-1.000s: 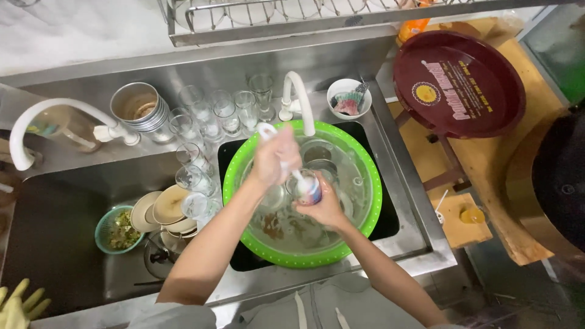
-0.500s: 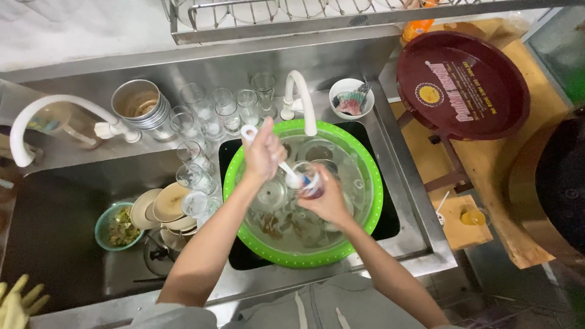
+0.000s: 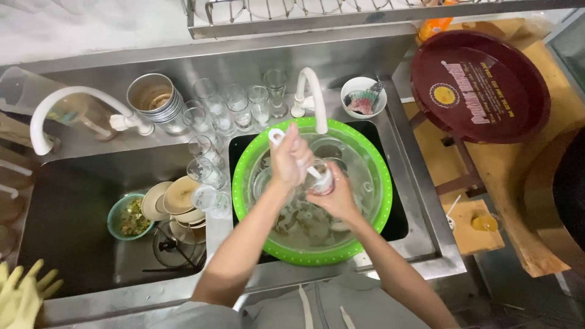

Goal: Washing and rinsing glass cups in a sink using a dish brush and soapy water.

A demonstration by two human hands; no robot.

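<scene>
Scrubbing step — over the green basin (image 3: 253,210), the right hand (image 3: 332,196) is wrapped around a glass (image 3: 321,180) while the left hand (image 3: 291,157) is fisted on a white brush (image 3: 277,135) pushed inside. Next probably calls for rinsing — faucet (image 3: 311,91) just behind the basin.

A steel double sink (image 3: 390,79) under a wire rack (image 3: 317,12), beside seemingly wooden furniture (image 3: 487,176).
</scene>
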